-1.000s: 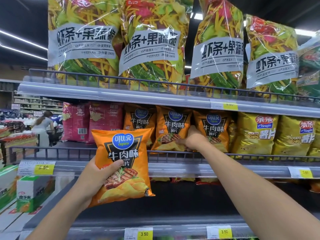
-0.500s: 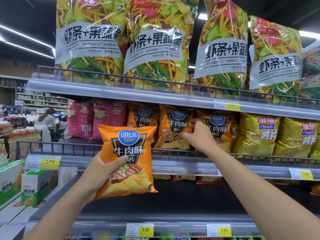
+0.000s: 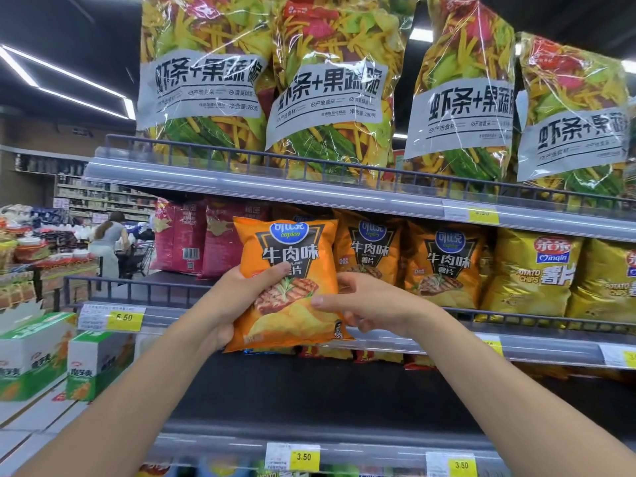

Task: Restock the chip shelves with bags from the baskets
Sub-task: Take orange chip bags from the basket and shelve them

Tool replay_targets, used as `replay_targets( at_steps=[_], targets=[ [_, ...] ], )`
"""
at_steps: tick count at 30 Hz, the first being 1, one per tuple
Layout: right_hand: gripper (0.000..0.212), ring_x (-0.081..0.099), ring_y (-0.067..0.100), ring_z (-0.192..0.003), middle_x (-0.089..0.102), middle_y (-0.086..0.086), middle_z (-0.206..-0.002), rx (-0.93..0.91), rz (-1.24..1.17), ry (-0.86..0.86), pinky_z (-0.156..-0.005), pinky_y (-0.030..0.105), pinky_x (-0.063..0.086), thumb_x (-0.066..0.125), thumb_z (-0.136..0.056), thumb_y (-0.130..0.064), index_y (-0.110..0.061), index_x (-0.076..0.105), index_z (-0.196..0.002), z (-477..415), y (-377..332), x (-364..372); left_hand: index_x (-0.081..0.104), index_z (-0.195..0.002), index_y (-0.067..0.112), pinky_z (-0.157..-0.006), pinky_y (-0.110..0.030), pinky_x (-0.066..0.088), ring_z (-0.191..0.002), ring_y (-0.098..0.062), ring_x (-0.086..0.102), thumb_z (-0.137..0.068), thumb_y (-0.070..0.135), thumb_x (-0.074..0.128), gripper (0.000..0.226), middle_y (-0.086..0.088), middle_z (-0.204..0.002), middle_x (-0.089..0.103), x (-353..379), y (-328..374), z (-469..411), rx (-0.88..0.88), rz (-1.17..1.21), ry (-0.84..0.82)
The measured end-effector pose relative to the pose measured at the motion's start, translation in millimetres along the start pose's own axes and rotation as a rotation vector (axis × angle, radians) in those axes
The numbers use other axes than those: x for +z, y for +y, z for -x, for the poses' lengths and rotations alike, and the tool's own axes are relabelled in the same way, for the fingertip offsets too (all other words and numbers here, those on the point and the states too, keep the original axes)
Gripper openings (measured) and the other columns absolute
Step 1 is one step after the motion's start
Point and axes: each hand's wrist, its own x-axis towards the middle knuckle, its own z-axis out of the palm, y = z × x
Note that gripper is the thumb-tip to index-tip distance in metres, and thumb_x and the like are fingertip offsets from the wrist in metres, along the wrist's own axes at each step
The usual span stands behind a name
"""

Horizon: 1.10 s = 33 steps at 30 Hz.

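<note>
the right hand is off the shelved bags now and meets the orange chip bag, which is raised upright before the middle shelf. it is glossy, with a blue logo and grilled meat over chips. the left hand grip wraps its lower left, thumb across the front; the right grip pinches its right edge.

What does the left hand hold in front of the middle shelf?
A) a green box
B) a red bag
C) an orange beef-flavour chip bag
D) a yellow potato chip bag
C: the left hand grips an orange bag with a grilled-meat picture on it, and the right hand holds its right edge.
</note>
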Motion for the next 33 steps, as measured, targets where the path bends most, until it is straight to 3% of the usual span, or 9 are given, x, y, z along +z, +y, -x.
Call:
replay_targets(
  at_steps=[2, 5, 7, 9, 13, 21, 26, 30, 33],
  targets=[
    [0.061, 0.045, 0.008, -0.058, 0.059, -0.003, -0.080, 0.003, -0.051, 0.026, -0.052, 0.023, 0.036, 0.083, -0.078, -0.055, -0.025, 0.061, -0.127, -5.9, -0.3, -0.6, 0.070, -0.123, 0.015, -0.074, -0.044, 0.064, -0.093, -0.033, 0.078, -0.087, 0.040, 0.078, 0.044, -0.013, -0.107, 0.080, -3.0, 6.6, -3.6, -0.060, 0.013, -0.037],
    [0.046, 0.042, 0.005, -0.051, 0.058, -0.007, -0.070, 0.017, -0.183, 0.055, -0.046, 0.019, 0.034, 0.078, -0.087, -0.046, -0.019, 0.066, -0.122, -12.3, 0.3, -6.2, 0.065, -0.129, 0.014, -0.087, -0.044, 0.062, -0.103, -0.030, 0.077, -0.084, 0.043, 0.076, 0.055, -0.009, -0.112, 0.079, -13.5, 12.6, -6.4, -0.073, -0.035, -0.111],
    [0.045, 0.042, 0.004, -0.049, 0.062, -0.009, -0.070, 0.025, -0.249, 0.077, -0.044, 0.017, 0.032, 0.076, -0.089, -0.044, -0.016, 0.065, -0.123, -17.9, 1.2, -10.2, 0.066, -0.120, 0.019, -0.084, -0.035, 0.062, -0.095, -0.015, 0.078, -0.091, 0.039, 0.072, 0.036, 0.003, -0.101, 0.081, -20.0, 16.6, -6.3, -0.044, -0.135, -0.133],
    [0.047, 0.043, 0.004, -0.050, 0.064, -0.009, -0.073, 0.024, -0.277, 0.118, -0.043, 0.017, 0.031, 0.077, -0.089, -0.044, -0.016, 0.064, -0.124, -26.1, 0.4, -13.0, 0.066, -0.108, 0.027, -0.088, -0.037, 0.063, -0.087, -0.005, 0.077, -0.094, 0.037, 0.071, 0.018, 0.011, -0.091, 0.081, -27.6, 21.8, -8.6, -0.041, -0.222, -0.120],
    [0.058, 0.041, 0.007, -0.058, 0.058, 0.001, -0.087, 0.031, -0.247, 0.216, -0.045, 0.020, 0.031, 0.080, -0.084, -0.049, -0.016, 0.058, -0.127, -45.7, -7.3, -14.9, 0.067, -0.125, 0.031, -0.081, -0.035, 0.060, -0.118, -0.014, 0.063, -0.087, 0.058, 0.074, 0.047, 0.008, -0.123, 0.071, -38.1, 36.0, -23.8, 0.030, -0.587, -0.037],
    [0.087, 0.056, 0.013, -0.073, 0.062, 0.004, -0.095, -0.009, -0.019, 0.294, -0.054, 0.022, 0.049, 0.076, -0.088, -0.049, -0.016, 0.033, -0.157, -78.2, -13.6, 0.1, 0.064, -0.105, 0.024, -0.085, -0.036, 0.050, -0.103, -0.016, 0.064, -0.087, 0.052, 0.078, 0.036, 0.000, -0.110, 0.071, -43.2, 43.2, -57.1, -0.052, -0.728, 0.023],
    [0.088, 0.060, 0.011, -0.066, 0.054, 0.005, -0.137, -0.025, -0.007, 0.348, -0.074, 0.032, 0.062, 0.074, -0.089, -0.051, -0.019, 0.029, -0.158, -94.0, -12.2, 6.8, 0.053, -0.096, 0.015, -0.070, -0.030, 0.050, -0.090, -0.013, 0.059, -0.088, 0.042, 0.081, 0.040, -0.001, -0.105, 0.061, -42.7, 36.6, -68.1, -0.093, -0.743, 0.069],
    [0.076, 0.062, 0.013, -0.060, 0.068, 0.006, -0.099, -0.004, 0.008, 0.363, -0.065, 0.029, 0.060, 0.074, -0.092, -0.042, -0.018, 0.036, -0.153, -107.7, -10.5, 7.1, 0.050, -0.143, 0.004, -0.092, -0.036, 0.050, -0.114, -0.026, 0.058, -0.077, 0.052, 0.087, 0.090, -0.011, -0.140, 0.058, -47.9, 37.3, -78.2, -0.138, -0.833, 0.066],
    [0.059, 0.074, 0.021, -0.078, 0.074, 0.003, -0.095, -0.038, 0.042, 0.359, -0.081, 0.043, 0.064, 0.075, -0.093, -0.032, -0.015, 0.049, -0.143, -109.3, -2.7, 5.3, 0.043, -0.152, 0.004, -0.101, -0.037, 0.045, -0.128, -0.031, 0.054, -0.081, 0.051, 0.085, 0.096, -0.014, -0.152, 0.051, -49.2, 32.9, -81.0, -0.160, -0.951, 0.053]
  ],
)
